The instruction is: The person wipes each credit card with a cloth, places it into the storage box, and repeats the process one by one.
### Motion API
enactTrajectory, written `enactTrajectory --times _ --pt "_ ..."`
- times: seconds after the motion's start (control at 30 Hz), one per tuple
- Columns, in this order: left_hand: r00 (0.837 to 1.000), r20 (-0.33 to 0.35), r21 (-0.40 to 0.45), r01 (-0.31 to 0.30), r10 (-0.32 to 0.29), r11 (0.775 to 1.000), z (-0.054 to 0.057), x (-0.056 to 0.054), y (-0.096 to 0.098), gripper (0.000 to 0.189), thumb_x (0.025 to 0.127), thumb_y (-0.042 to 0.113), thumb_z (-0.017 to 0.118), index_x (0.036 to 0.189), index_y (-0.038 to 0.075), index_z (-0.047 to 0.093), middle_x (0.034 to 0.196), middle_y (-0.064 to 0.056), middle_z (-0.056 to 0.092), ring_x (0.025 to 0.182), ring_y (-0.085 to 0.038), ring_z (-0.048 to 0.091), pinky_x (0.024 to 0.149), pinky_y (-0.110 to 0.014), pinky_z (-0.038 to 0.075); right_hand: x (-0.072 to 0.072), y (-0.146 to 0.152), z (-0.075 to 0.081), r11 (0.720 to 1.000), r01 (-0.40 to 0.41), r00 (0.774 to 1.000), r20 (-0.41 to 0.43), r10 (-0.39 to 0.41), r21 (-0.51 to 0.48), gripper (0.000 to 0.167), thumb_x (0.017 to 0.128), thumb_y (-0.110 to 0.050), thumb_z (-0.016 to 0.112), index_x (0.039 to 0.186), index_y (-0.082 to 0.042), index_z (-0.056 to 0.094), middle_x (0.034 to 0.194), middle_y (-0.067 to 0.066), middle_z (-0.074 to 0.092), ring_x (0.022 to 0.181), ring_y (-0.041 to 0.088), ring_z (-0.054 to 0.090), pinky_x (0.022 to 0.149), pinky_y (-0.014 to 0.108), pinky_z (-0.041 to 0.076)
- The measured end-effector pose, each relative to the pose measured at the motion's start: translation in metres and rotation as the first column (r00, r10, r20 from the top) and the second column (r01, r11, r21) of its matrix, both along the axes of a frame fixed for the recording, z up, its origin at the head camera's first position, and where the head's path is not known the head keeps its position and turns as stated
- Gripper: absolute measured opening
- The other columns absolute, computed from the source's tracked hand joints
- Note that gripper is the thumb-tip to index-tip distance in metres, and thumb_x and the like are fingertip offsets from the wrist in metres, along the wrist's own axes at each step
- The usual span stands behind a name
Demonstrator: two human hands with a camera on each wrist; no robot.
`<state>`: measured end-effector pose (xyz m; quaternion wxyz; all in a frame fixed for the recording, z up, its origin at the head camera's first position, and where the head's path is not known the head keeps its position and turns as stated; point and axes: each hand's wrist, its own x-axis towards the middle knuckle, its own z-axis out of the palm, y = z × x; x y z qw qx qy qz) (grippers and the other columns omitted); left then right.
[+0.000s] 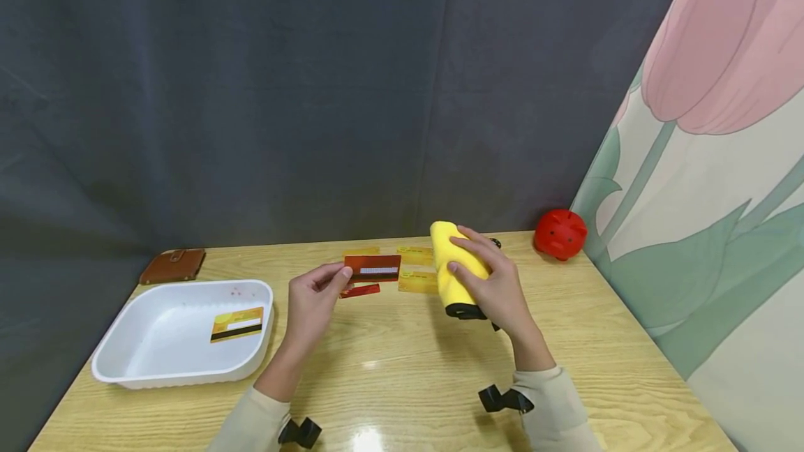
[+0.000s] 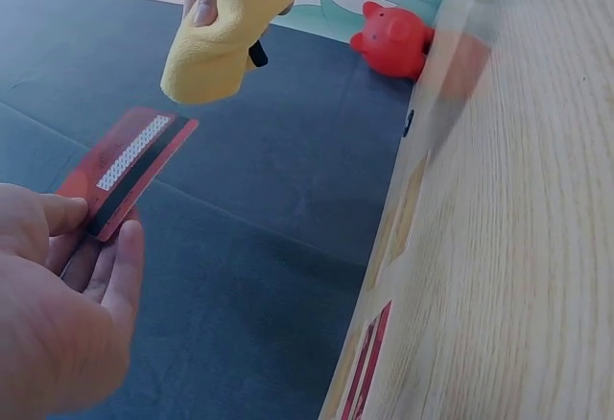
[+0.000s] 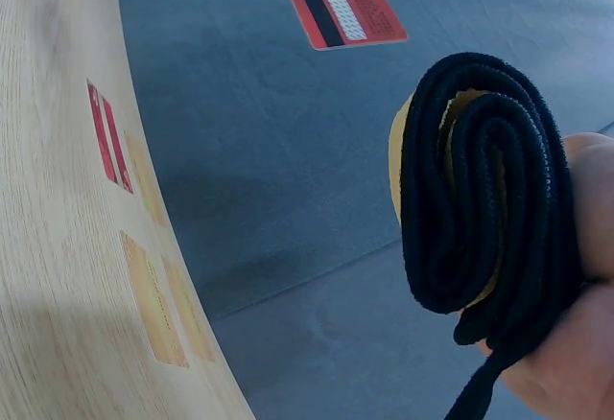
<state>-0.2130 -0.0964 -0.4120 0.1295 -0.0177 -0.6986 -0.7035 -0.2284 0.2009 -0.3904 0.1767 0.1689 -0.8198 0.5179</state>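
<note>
Between thumb and fingers, my left hand pinches a red bank card by its left end, held above the table with the dark stripe and white strip showing. My right hand grips a folded yellow cloth with black edging, a short way right of the card and apart from it. In the right wrist view the cloth's black-edged folds face the camera. Behind and below the held card lie another red card and several yellow cards, partly covered by the card and the cloth.
A white plastic tray stands at the left, with a yellow card lying in it. Behind it is a brown leather wallet. A red piggy bank sits at the back right, near the patterned wall. A dark curtain borders the table's back.
</note>
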Motion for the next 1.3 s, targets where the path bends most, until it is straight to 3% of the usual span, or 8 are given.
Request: enactTrajectory --times 0.13,0.33,0.53,0.7,0.87,1.0,1.3 --pt "1.000 -0.003 0.066 0.029 -0.029 0.997 -0.001 0.000 0.000 0.024 0.095 0.001 0.071 0.118 -0.006 0.073 0.106 -0.019 0.075 0.082 -0.012 0.077 0.081 -0.028 0.064 0.000 -0.001 0.000 1.000 -0.005 1.000 0.005 0.005 -0.002 0.041 0.093 -0.014 0.078 0.133 -0.015 0.071 0.155 0.002 0.054 0.126 0.024 0.056 0.080 0.014 0.053" --pt "0.997 -0.069 0.071 0.020 -0.015 0.997 -0.001 -0.002 0.001 0.038 0.093 -0.002 0.073 0.129 0.007 0.065 0.093 -0.006 0.077 0.082 -0.010 0.076 0.078 -0.026 0.064 0.001 -0.001 0.002 1.000 -0.006 1.000 0.000 0.006 -0.007 0.041 0.093 -0.014 0.078 0.133 -0.016 0.071 0.154 0.001 0.055 0.122 0.021 0.056 0.079 0.015 0.054" --pt "0.996 -0.080 0.020 0.050 -0.048 0.999 -0.003 0.000 0.004 0.024 0.094 0.000 0.073 0.117 0.002 0.071 0.106 -0.016 0.075 0.087 -0.009 0.076 0.080 -0.027 0.064 0.009 -0.007 0.010 1.000 -0.028 0.999 -0.017 0.028 -0.014 0.040 0.093 -0.013 0.077 0.133 -0.018 0.071 0.154 -0.001 0.056 0.118 0.018 0.058 0.080 0.018 0.055" --pt "0.995 -0.080 -0.044 0.056 -0.059 0.997 -0.006 -0.001 0.007 0.024 0.093 0.001 0.073 0.117 0.004 0.074 0.113 -0.020 0.074 0.088 -0.012 0.077 0.078 -0.029 0.065 0.021 -0.019 0.019 0.995 -0.088 0.995 -0.051 0.085 -0.050 0.041 0.092 -0.010 0.079 0.131 -0.020 0.072 0.152 -0.003 0.057 0.125 0.015 0.058 0.084 0.019 0.054" --pt "0.993 -0.094 -0.074 0.071 -0.077 0.995 -0.007 0.001 0.010 0.022 0.094 0.003 0.074 0.116 0.006 0.075 0.109 -0.018 0.074 0.089 -0.010 0.077 0.076 -0.025 0.064 0.031 -0.036 0.022 0.986 -0.165 0.983 -0.087 0.161 -0.041 0.042 0.091 -0.009 0.080 0.130 -0.020 0.072 0.152 -0.003 0.057 0.135 0.014 0.055 0.082 0.020 0.055" --pt "0.991 -0.098 -0.093 0.086 -0.095 0.992 -0.007 0.003 0.013 0.022 0.094 0.004 0.074 0.115 0.008 0.076 0.109 -0.017 0.075 0.088 -0.007 0.077 0.076 -0.023 0.063 0.034 -0.048 0.017 0.977 -0.213 0.972 -0.103 0.211 -0.002 0.041 0.092 -0.011 0.079 0.131 -0.019 0.072 0.152 -0.001 0.057 0.130 0.018 0.058 0.080 0.021 0.057" --pt "0.966 -0.147 0.027 0.217 -0.211 0.976 -0.008 0.009 0.019 0.028 0.098 0.006 0.069 0.125 0.000 0.069 0.121 -0.022 0.072 0.100 -0.011 0.077 0.087 -0.029 0.063 0.034 -0.065 0.006 0.974 -0.198 0.969 -0.130 0.211 0.110 0.043 0.090 -0.010 0.081 0.131 -0.019 0.072 0.154 -0.001 0.055 0.146 0.026 0.050 0.098 0.023 0.054"
